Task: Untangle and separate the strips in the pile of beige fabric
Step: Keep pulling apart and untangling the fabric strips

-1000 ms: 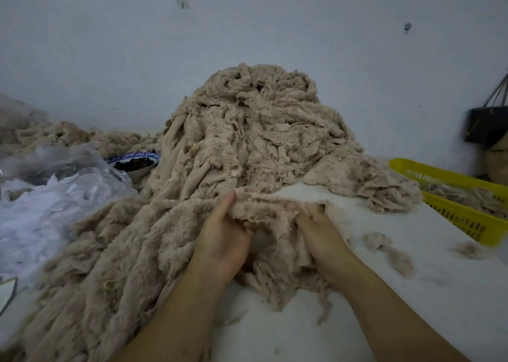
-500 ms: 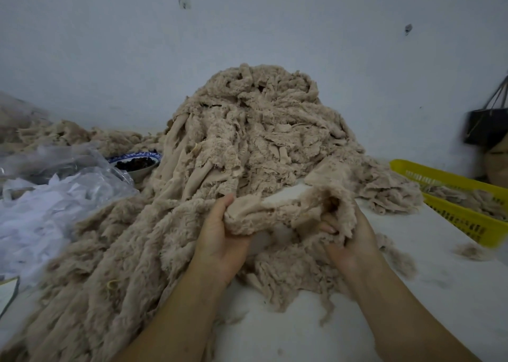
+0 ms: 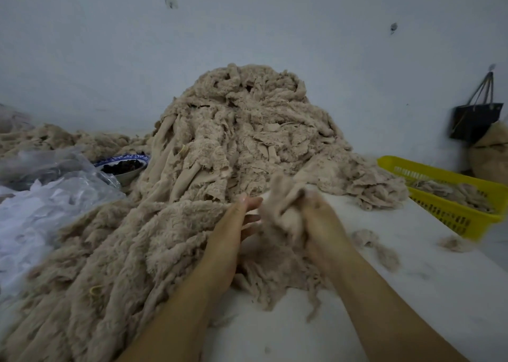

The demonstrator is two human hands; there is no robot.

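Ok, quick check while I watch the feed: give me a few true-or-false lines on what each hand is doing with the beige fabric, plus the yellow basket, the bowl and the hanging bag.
1. The right hand grips a bunched strip of beige fluffy fabric. True.
2. The left hand is clenched round that strip. False: its fingers are straight and curl round nothing.
3. The yellow plastic slatted basket is empty. False: it holds beige scraps.
4. A dark handled bag hangs on the wall. True.
5. The blue-rimmed bowl sits right of the big beige fabric pile. False: it sits left of it.
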